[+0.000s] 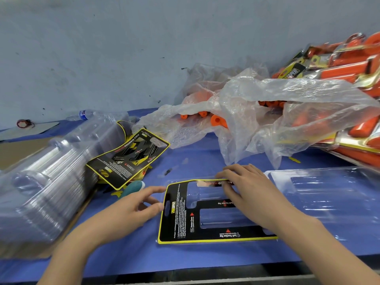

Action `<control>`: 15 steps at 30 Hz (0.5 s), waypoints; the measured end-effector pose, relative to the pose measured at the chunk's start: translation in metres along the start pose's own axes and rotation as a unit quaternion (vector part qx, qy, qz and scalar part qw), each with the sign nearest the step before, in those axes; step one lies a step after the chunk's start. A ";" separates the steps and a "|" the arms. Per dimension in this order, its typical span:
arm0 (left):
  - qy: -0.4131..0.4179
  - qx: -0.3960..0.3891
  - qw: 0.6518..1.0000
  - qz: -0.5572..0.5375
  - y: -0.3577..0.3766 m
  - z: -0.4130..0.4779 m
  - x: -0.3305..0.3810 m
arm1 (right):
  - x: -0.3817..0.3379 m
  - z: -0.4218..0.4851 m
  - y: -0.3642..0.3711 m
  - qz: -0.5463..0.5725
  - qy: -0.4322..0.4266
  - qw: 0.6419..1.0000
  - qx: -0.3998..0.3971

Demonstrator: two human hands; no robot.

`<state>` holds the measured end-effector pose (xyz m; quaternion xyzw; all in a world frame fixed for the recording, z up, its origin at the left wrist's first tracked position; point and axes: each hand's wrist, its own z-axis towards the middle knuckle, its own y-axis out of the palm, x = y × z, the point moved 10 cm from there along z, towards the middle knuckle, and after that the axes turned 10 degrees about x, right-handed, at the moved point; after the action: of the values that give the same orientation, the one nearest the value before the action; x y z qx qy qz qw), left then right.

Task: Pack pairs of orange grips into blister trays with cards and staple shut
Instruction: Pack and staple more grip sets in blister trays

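Card sits in blister tray. Left hand fingers spread, touching card's 9 o'clock edge; right hand fingers flat, pressing its 12 o'clock edge.

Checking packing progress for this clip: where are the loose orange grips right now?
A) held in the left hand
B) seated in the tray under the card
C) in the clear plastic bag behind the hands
C: the orange grips lie in the plastic bag; the card shows empty tray pockets through its cutouts.
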<state>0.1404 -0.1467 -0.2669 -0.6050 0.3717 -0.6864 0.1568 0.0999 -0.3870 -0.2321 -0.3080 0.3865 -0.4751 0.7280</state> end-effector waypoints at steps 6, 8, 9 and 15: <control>0.023 0.084 0.996 0.026 -0.018 0.006 0.008 | -0.002 0.007 -0.017 0.012 0.005 1.000 0.019; 0.040 0.120 0.991 0.037 -0.026 0.008 0.015 | 0.003 0.011 -0.026 0.015 0.013 1.000 0.019; 0.049 0.143 0.988 0.038 -0.030 0.009 0.020 | 0.007 0.013 -0.032 0.018 0.020 0.999 0.023; 0.127 0.267 0.955 0.020 -0.036 0.006 0.070 | 0.044 0.022 -0.061 0.035 0.077 0.996 0.008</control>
<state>0.1388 -0.1714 -0.1919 -0.4413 0.2042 -0.8284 0.2781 0.1017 -0.4478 -0.1835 -0.2513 0.4481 -0.4746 0.7147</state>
